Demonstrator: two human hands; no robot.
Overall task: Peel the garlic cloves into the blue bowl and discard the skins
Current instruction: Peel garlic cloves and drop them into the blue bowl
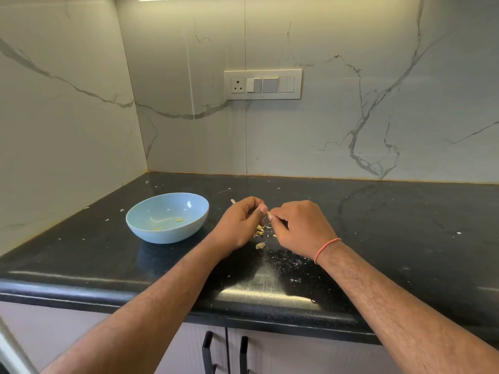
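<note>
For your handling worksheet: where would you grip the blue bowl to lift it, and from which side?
Probably pinch the blue bowl at its near right rim, fingers inside, thumb outside, coming from above. It sits upright and open, its low wall flares outward, and the left hand is closest to that edge.

Glossy black stone countertop (378, 225); smooth glazed blue bowl (167, 233).

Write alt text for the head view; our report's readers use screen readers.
Over a black countertop, a person's left hand and right hand meet fingertip to fingertip, pinching a small garlic clove. Loose skins lie beneath them, and a blue bowl holding a few peeled pieces sits to the left.
</note>
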